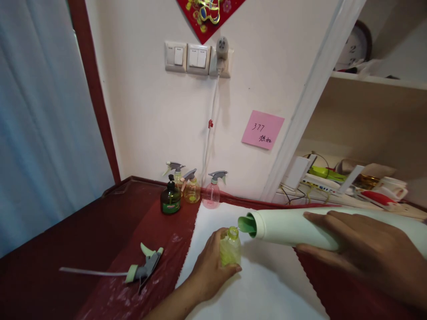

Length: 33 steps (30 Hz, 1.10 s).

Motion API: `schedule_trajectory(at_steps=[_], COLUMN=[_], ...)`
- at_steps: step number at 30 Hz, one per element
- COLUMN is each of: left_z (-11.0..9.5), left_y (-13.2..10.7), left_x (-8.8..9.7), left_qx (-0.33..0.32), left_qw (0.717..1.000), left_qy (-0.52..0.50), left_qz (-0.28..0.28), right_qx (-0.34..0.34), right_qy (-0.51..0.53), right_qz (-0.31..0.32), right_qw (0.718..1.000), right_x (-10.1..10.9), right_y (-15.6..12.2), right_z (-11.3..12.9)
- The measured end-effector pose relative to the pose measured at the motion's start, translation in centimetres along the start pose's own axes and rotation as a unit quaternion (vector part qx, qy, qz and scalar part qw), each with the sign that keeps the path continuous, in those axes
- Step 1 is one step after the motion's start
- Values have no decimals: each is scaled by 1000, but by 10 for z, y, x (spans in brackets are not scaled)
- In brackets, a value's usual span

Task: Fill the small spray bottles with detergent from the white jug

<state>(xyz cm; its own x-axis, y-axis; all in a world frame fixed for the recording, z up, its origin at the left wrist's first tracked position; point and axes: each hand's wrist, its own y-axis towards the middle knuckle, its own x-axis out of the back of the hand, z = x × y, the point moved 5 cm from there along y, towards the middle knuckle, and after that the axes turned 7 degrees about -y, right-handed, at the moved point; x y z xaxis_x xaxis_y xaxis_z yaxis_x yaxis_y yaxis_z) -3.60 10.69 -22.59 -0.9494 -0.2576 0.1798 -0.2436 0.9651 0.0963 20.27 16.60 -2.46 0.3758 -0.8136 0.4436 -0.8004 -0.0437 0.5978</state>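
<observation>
My left hand (211,266) is wrapped round a small clear yellow-green spray bottle (231,251), its neck uncapped. In my right hand (363,244) is a long pale green bottle (283,224), perhaps a flask, held on its side with the mouth toward the small bottle. A green spout (246,224) shows at that mouth, and a thin stream of liquid seems to run from it to the small bottle's neck. To the left, a grey and light green spray head (145,268) with a long white tube lies on the table.
Against the wall stand a dark green pump bottle (171,198), a yellow spray bottle (191,191), a pink spray bottle (211,193) and another spray bottle behind. A white cloth (213,222) covers part of the dark red table (110,226). Cluttered shelves (373,84) are at right.
</observation>
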Motion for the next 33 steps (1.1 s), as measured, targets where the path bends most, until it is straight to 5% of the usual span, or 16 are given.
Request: schedule_trajectory(at_steps=[33], left_z=[0], left_y=[1], left_x=[-1], left_qx=[-32], left_qw=[999], left_qy=[-10], left_qz=[-4], right_qx=[-3], right_qy=[4], right_qz=[12], right_qw=[1000], right_x=[1], right_y=[-7], right_z=[-7])
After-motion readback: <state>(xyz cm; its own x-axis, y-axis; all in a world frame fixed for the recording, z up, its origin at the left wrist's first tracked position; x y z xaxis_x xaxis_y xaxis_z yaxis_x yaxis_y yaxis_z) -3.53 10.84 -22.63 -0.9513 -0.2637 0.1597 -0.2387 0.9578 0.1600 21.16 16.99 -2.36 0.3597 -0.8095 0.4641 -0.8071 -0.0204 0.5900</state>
